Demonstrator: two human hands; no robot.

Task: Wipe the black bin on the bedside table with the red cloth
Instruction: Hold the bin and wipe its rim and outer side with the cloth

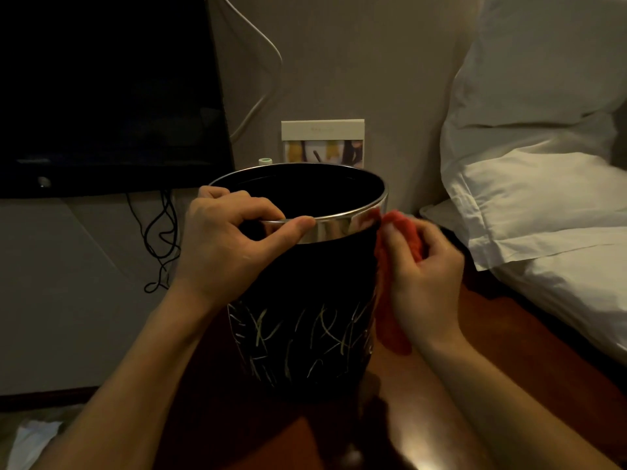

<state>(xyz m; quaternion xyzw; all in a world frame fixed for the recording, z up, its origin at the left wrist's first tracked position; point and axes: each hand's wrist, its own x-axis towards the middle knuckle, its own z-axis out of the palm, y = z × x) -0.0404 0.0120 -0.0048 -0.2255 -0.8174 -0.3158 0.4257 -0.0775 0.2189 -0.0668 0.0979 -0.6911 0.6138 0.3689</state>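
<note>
The black bin [298, 300] stands on the wooden bedside table [492, 334], and bare tabletop lies open in front of it and to its right, up to the white pillows [543, 184] stacked just beside the table edge. Behind the bin, a small card stand [323, 144] and the wall close the way; to the left hang a dark screen [108, 96] and dangling black cables [159, 239]

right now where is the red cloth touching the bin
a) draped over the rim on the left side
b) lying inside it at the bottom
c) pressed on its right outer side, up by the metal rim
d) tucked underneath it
c: the right hand holds the red cloth against the right outer side of the black bin, its top by the shiny rim, while the left hand grips the rim.
</note>
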